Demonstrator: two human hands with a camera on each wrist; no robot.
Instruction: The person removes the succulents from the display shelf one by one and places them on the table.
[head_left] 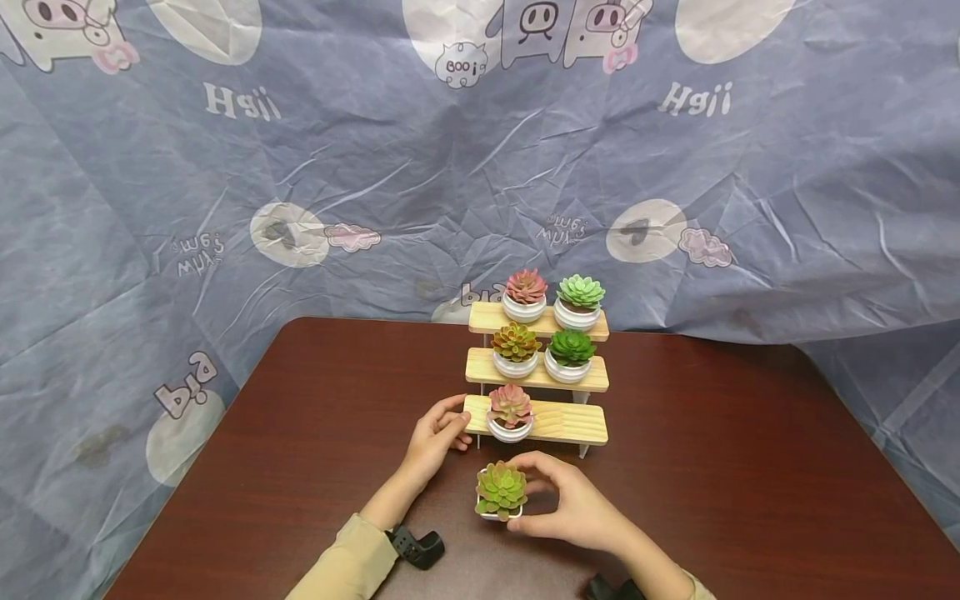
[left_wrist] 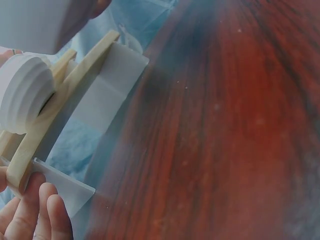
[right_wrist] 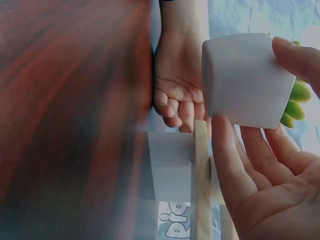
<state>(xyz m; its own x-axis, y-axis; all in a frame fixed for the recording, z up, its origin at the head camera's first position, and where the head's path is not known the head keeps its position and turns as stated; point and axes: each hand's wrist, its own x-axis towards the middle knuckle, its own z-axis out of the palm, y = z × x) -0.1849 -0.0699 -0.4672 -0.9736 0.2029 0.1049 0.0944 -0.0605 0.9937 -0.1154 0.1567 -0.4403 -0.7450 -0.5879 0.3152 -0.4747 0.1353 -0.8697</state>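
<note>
My right hand (head_left: 573,506) holds a green succulent with reddish leaf tips (head_left: 501,488) in a square white pot (right_wrist: 247,80), thumb on one side and fingers on the other. It is in front of a three-step wooden plant stand (head_left: 567,423). My left hand (head_left: 433,437) grips the left end of the lowest step, and its curled fingers show by the plank (left_wrist: 60,105) in the left wrist view. On that step's left half sits a pink succulent (head_left: 511,405) in a round white pot (left_wrist: 25,95). Bare wood shows to its right.
The middle step bears an orange-green succulent (head_left: 515,342) and a dark green one (head_left: 572,347). On the top step stand a red succulent (head_left: 525,286) and a pale green one (head_left: 580,292). A printed grey-blue cloth (head_left: 420,167) hangs behind the brown table (head_left: 712,467).
</note>
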